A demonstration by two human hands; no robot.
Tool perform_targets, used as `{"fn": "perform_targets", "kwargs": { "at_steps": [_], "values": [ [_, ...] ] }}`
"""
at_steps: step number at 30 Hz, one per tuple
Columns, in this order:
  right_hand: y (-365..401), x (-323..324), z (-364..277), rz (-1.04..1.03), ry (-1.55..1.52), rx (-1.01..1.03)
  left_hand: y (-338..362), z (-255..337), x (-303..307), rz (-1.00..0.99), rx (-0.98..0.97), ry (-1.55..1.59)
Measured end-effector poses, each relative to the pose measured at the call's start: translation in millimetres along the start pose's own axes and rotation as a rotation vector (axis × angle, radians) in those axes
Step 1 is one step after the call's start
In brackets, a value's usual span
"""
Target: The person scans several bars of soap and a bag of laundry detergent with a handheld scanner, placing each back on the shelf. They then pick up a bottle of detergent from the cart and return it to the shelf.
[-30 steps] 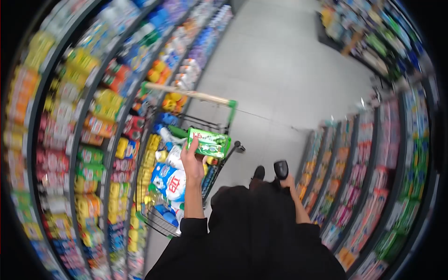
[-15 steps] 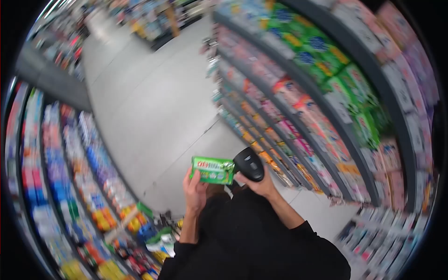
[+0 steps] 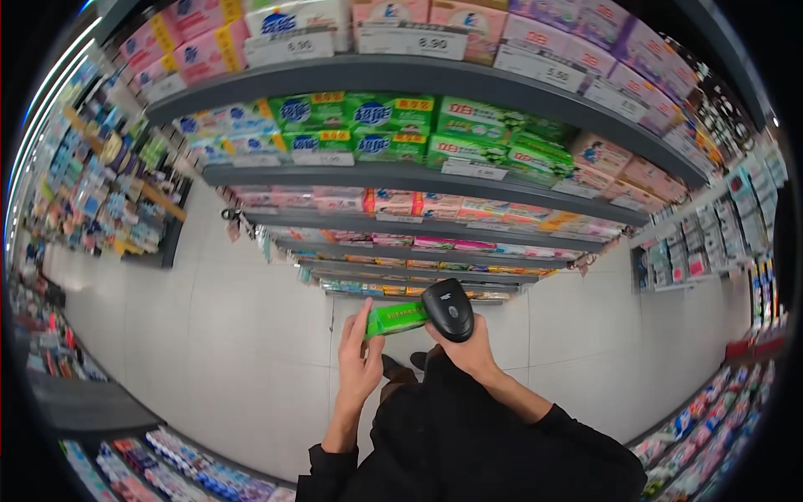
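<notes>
Green soap packet [image 3: 396, 318], by its look a wrapped bar or two, is held in mid-air at the near middle of the scene, above the floor and short of the shelving. From the left, the left hand [image 3: 360, 368] pinches the packet's left end, fingers on the far side and thumb on the near side; this end grip seems to suit keeping the printed narrow side uncovered and facing up. Just right of it, a black handheld scanner [image 3: 449, 309] hides the packet's right end from this viewpoint; whether the two touch, I cannot tell. The right hand [image 3: 470, 350] wraps the scanner from below, probably because its handle points down there; most of those fingers are out of sight.

Farther out on the left, a crowded product display [image 3: 109, 167] stands beyond a pale tiled floor [image 3: 259, 318] with thin seams. Across the far middle, grey-edged shelving [image 3: 401, 71] looks bowed by the lens. Green soap packs [image 3: 477, 117], similar in colour to the held one, lie stacked on an upper tier with printed faces outward, likely so they read from the aisle, and price tags [image 3: 414, 42] line the edges. Far right come pale packaged goods [image 3: 694, 234]; near right, more rows of packets [image 3: 715, 418].
</notes>
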State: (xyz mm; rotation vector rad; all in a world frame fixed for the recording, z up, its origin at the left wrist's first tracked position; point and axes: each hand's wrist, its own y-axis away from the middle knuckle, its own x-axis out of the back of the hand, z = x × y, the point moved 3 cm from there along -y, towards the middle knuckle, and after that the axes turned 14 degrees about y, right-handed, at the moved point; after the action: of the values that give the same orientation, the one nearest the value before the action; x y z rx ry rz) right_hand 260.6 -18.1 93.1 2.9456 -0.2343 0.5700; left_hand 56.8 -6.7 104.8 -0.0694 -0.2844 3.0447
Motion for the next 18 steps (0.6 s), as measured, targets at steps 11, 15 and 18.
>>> {"fn": "perform_targets", "kwargs": {
  "at_steps": [11,15,18],
  "values": [
    [-35.4,128.2,-57.7,0.639,0.015,0.145,-126.0,64.6,-130.3,-0.079,-0.601,-0.023],
    [-67.9,186.8,-87.6,0.744,-0.065,0.32,-157.3,74.8,-184.0,-0.065,-0.819,-0.038],
    [-92.3,221.3,-82.2,0.714,-0.032,0.388,-181.0,75.9,-209.4,-0.023,-0.875,-0.09]
  ]
}}
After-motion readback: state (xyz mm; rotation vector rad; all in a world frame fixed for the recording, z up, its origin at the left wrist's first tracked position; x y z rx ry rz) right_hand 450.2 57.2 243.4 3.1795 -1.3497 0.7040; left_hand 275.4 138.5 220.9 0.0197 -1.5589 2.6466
